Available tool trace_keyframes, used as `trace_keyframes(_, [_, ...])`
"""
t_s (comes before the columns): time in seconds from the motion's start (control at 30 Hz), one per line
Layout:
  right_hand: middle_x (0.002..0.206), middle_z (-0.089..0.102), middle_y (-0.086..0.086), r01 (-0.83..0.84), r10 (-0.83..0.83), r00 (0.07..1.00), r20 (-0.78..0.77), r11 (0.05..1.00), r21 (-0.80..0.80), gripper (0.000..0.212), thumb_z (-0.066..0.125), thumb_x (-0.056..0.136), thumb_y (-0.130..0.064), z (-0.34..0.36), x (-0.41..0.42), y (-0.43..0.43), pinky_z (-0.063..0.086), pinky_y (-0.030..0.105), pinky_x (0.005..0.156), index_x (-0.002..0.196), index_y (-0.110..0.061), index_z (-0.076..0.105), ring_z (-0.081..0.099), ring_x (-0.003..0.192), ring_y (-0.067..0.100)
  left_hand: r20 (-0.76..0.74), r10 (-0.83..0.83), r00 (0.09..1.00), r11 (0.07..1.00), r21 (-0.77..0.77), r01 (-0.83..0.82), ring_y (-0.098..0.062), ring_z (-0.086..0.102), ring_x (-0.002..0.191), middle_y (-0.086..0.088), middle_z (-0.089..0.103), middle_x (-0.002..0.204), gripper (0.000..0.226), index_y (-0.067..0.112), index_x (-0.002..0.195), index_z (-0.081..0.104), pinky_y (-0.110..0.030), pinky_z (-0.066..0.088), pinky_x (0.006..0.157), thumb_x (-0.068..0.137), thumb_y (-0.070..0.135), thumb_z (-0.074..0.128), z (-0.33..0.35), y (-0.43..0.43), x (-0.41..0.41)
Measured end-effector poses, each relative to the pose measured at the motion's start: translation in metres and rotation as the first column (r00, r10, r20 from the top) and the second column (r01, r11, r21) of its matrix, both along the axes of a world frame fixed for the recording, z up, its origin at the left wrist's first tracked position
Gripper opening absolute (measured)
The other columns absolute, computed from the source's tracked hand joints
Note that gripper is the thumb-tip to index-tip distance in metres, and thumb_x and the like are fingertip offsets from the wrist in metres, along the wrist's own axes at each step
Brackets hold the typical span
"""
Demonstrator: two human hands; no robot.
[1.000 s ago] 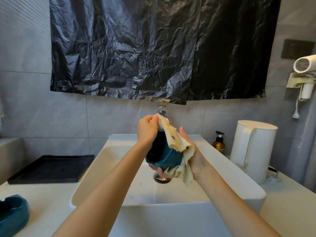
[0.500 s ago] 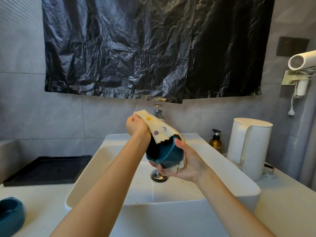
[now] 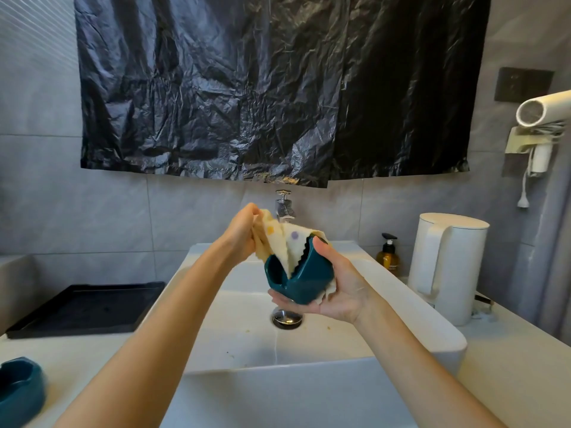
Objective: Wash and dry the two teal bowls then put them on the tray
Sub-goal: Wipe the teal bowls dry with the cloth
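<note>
My right hand [image 3: 336,288] cups a teal bowl [image 3: 306,276] from below, tilted with its mouth to the left, above the white sink [image 3: 309,347]. My left hand [image 3: 244,233] pinches a cream cloth with coloured dots [image 3: 284,242] that drapes down into the bowl; a corner of the cloth shows under the bowl by my right palm. The second teal bowl [image 3: 20,390] rests upright on the counter at the lower left edge, partly cut off. The black tray [image 3: 89,307] lies on the counter left of the sink, with nothing on it.
A chrome tap [image 3: 284,205] stands behind the bowl, the drain [image 3: 286,318] below it. A white kettle [image 3: 448,264] and an amber pump bottle [image 3: 387,257] sit right of the sink. A hair dryer [image 3: 543,109] hangs on the right wall. Black plastic sheet [image 3: 278,88] covers the wall above.
The bowl has turned in my right hand so its mouth faces left. My left hand has pulled the cloth up and to the left, so it now hangs into the bowl.
</note>
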State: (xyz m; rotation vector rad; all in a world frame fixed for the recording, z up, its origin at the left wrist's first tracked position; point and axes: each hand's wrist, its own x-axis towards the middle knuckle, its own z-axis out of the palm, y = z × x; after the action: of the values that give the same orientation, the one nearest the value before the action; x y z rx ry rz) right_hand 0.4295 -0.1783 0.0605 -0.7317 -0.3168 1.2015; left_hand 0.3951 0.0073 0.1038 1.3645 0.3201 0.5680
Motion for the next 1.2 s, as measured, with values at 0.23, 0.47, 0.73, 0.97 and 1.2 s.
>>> trace_keyframes(0.23, [0.106, 0.053, 0.024, 0.101, -0.065, 0.983, 0.174, 0.974, -0.202, 0.047, 0.075, 0.063, -0.022, 0.012, 0.004, -0.004, 0.043, 0.057, 0.098, 0.101, -0.006, 0.052, 0.054, 0.100, 0.042, -0.359, -0.081, 0.930, 0.705, 0.639, 0.308, -0.021, 0.062, 0.079, -0.013, 0.068, 0.090, 0.031, 0.007, 0.094, 0.066, -0.026, 0.051, 0.066, 0.082, 0.036, 0.070, -0.020, 0.011, -0.024])
trace_keyframes(0.47, [0.121, 0.055, 0.023, 0.009, 0.038, 0.974, 0.223, 0.979, -0.204, 0.070, 0.089, 0.054, -0.019, 0.000, 0.014, 0.000, 0.038, 0.060, 0.103, 0.116, -0.011, 0.057, 0.052, 0.114, 0.044, -0.110, -0.114, 0.987, 0.910, 0.387, 0.148, -0.014, 0.059, 0.069, -0.008, 0.061, 0.084, 0.030, 0.005, 0.106, 0.058, -0.021, 0.052, 0.055, 0.095, 0.031, 0.053, -0.026, 0.023, -0.033])
trace_keyframes(0.73, [0.127, 0.056, 0.022, -0.045, 0.062, 0.970, 0.236, 0.996, -0.079, 0.064, 0.086, 0.061, -0.025, -0.012, 0.012, 0.004, 0.042, 0.058, 0.100, 0.119, -0.015, 0.062, 0.051, 0.119, 0.042, 0.140, 0.265, 0.954, 0.956, 0.088, -0.279, -0.022, 0.059, 0.083, -0.013, 0.060, 0.100, 0.036, 0.003, 0.118, 0.055, -0.027, 0.050, 0.058, 0.098, 0.033, 0.048, -0.005, 0.047, -0.032])
trace_keyframes(0.97, [0.126, 0.054, 0.022, 0.148, -0.170, 0.975, 0.144, 0.978, 0.149, 0.044, 0.067, 0.077, -0.030, -0.006, 0.010, 0.014, 0.044, 0.054, 0.099, 0.118, -0.015, 0.058, 0.051, 0.118, 0.039, 0.234, 0.262, 0.936, 0.780, 0.520, -0.348, -0.014, 0.058, 0.065, -0.004, 0.065, 0.073, 0.010, 0.016, 0.078, 0.067, -0.020, 0.048, 0.057, 0.088, 0.016, 0.064, -0.023, -0.011, -0.056])
trace_keyframes(1.2, [0.106, 0.064, 0.014, 0.166, -0.198, 0.913, 0.357, 0.979, 0.120, 0.032, 0.062, 0.078, -0.027, -0.009, 0.006, 0.014, 0.049, 0.046, 0.093, 0.108, -0.017, 0.062, 0.060, 0.103, 0.028, -0.014, -0.022, 1.000, 0.318, 0.948, 0.020, -0.010, 0.047, 0.109, 0.004, 0.045, 0.127, 0.032, 0.018, 0.129, 0.046, -0.011, 0.048, 0.070, 0.100, 0.030, 0.040, -0.048, -0.041, -0.040])
